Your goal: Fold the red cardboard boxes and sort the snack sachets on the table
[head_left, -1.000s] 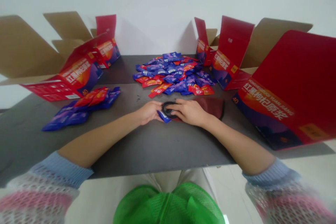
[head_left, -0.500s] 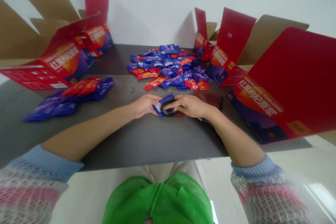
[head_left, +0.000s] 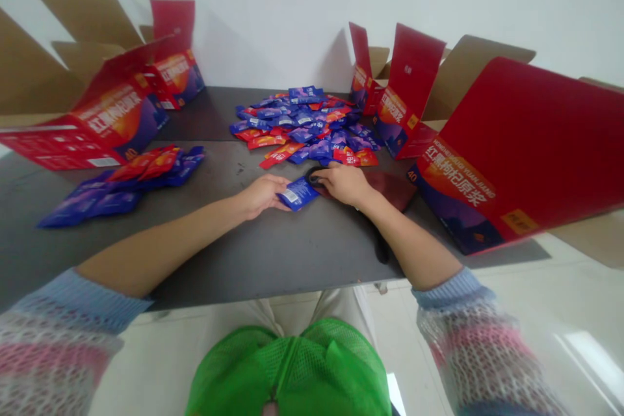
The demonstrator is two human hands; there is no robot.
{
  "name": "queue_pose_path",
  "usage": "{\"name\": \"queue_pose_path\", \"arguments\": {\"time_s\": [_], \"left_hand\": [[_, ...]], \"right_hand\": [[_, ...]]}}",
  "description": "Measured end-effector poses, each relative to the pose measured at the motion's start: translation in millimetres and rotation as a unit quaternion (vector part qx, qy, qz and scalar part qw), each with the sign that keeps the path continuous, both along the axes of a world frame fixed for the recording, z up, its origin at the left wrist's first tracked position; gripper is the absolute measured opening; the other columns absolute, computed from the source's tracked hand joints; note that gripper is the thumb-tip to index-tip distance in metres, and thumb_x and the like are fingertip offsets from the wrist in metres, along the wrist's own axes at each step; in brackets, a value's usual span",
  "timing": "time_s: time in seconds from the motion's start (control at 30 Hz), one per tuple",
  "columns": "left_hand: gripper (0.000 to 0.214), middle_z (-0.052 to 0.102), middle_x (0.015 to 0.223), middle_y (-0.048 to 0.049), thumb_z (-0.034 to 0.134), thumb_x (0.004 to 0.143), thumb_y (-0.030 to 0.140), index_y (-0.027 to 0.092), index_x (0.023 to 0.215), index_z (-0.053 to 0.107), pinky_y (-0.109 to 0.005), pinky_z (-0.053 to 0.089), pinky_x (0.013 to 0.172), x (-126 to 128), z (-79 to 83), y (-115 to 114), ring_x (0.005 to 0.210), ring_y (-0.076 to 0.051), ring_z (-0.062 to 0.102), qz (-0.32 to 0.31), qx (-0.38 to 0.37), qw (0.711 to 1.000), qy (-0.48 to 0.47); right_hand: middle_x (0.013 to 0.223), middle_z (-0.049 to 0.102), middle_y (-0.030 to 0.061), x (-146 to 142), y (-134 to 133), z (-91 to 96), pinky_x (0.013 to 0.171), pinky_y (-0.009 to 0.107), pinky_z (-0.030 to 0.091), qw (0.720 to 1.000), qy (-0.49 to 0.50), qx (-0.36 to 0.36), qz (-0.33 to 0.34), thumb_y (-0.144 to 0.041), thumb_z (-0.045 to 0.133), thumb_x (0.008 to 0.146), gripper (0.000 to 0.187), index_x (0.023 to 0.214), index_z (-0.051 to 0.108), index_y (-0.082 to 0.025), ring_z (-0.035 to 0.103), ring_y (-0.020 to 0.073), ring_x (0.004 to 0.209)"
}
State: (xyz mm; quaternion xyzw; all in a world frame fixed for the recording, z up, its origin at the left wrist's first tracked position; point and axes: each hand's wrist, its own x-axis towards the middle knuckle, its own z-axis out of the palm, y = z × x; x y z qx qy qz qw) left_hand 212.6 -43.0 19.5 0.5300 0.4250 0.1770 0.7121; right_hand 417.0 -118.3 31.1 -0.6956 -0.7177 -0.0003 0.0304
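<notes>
My left hand [head_left: 260, 194] and my right hand [head_left: 342, 183] meet at the middle of the dark table [head_left: 273, 253]. Between them lies a blue sachet [head_left: 298, 193]; my left fingers pinch its left end. My right hand's fingers rest on the black ring mouth [head_left: 314, 177] of a dark red pouch [head_left: 390, 185] that lies flat to the right. Behind the hands a loose heap of blue and red sachets [head_left: 307, 127] covers the table's far middle.
A row of blue and red sachets [head_left: 121, 182] lies at the left. Open red printed boxes stand at the left [head_left: 97, 123], back left [head_left: 178, 75], back right [head_left: 400, 101] and right [head_left: 511, 156], with brown cardboard flaps behind. A white wall is at the back.
The blue sachet has come further out and now lies flatter between the hands. My right hand has shifted up onto the pouch's ring. The view has swung a little to the right.
</notes>
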Motion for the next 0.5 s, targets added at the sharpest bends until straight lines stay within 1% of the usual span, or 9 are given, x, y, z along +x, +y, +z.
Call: {"name": "queue_pose_path", "arguments": {"time_s": [0.03,0.1,0.17,0.23,0.27,0.3,0.33,0.4,0.5], "left_hand": [[0.017,0.071,0.07,-0.0124,0.054,0.075,0.002,0.006,0.083,0.068,-0.033,0.058,0.057,0,-0.7,-1,0.06,-0.022,0.07,0.004,0.005,1.0,0.003],[0.016,0.07,0.066,-0.0112,0.053,0.072,0.003,0.007,0.079,0.067,-0.032,0.057,0.054,1,-4.0,-3,0.057,-0.022,0.068,0.019,0.017,1.0,0.003],[0.017,0.069,0.065,-0.0088,0.053,0.069,0.005,0.008,0.078,0.067,-0.033,0.056,0.054,2,-9.4,-5,0.055,-0.021,0.066,0.062,0.038,0.997,-0.02],[0.019,0.069,0.065,-0.006,0.052,0.068,0.007,0.01,0.079,0.068,-0.032,0.056,0.059,4,-15.0,-6,0.057,-0.018,0.064,0.127,0.073,0.987,-0.062],[0.019,0.069,0.066,-0.0051,0.052,0.068,0.008,0.01,0.078,0.068,-0.03,0.055,0.061,4,-17.1,-7,0.06,-0.018,0.064,0.149,0.093,0.981,-0.08],[0.019,0.069,0.067,-0.0046,0.053,0.068,0.01,0.011,0.077,0.069,-0.029,0.054,0.064,5,-18.6,-6,0.062,-0.017,0.063,0.156,0.108,0.978,-0.091],[0.018,0.069,0.067,-0.0043,0.053,0.068,0.011,0.012,0.075,0.069,-0.027,0.052,0.065,5,-19.5,-5,0.064,-0.017,0.063,0.147,0.118,0.978,-0.093],[0.016,0.069,0.066,-0.0039,0.054,0.067,0.012,0.012,0.072,0.069,-0.026,0.051,0.066,5,-19.8,-2,0.066,-0.017,0.062,0.102,0.121,0.984,-0.082],[0.015,0.068,0.067,-0.0031,0.055,0.068,0.011,0.013,0.074,0.069,-0.025,0.049,0.064,4,-18.9,4,0.065,-0.016,0.061,0.061,0.107,0.991,-0.06]], "right_hand": [[0.123,0.067,0.0079,-9,-2,-0.3,0.08,0.035,0.05,1.0,-0.008,0.015,-0.001,-0.039,0.038,0.099,0.042,0.133,0.062,-0.036,0.067,0.0254,0.101],[0.119,0.066,0.0084,-27,-5,0.1,0.075,0.033,0.049,0.999,-0.002,0.032,0.025,-0.038,0.037,0.099,0.042,0.134,0.061,-0.034,0.068,0.0244,0.095],[0.119,0.066,0.0072,-42,-8,1.3,0.072,0.032,0.047,0.996,0.024,0.047,0.075,-0.037,0.037,0.1,0.042,0.134,0.059,-0.032,0.067,0.0233,0.096],[0.12,0.065,0.0061,-52,-11,2.7,0.071,0.031,0.046,0.988,0.051,0.057,0.134,-0.035,0.037,0.1,0.041,0.135,0.058,-0.03,0.066,0.022,0.097],[0.12,0.065,0.0057,-55,-13,3.2,0.071,0.03,0.045,0.983,0.061,0.055,0.166,-0.034,0.038,0.1,0.04,0.134,0.059,-0.029,0.065,0.0211,0.097],[0.12,0.065,0.0053,-56,-15,3.5,0.071,0.029,0.044,0.977,0.065,0.048,0.197,-0.033,0.04,0.099,0.039,0.133,0.06,-0.029,0.065,0.0203,0.097],[0.119,0.066,0.0049,-56,-17,3.6,0.07,0.028,0.043,0.972,0.066,0.038,0.224,-0.032,0.042,0.099,0.038,0.131,0.062,-0.029,0.064,0.0195,0.098],[0.115,0.066,0.0044,-53,-20,3.4,0.068,0.027,0.041,0.964,0.062,0.026,0.256,-0.03,0.046,0.098,0.036,0.129,0.064,-0.031,0.063,0.0185,0.095],[0.109,0.067,0.0039,-46,-21,1.6,0.064,0.027,0.038,0.965,0.071,0.028,0.249,-0.029,0.047,0.097,0.036,0.128,0.066,-0.033,0.063,0.0174,0.087]]}}
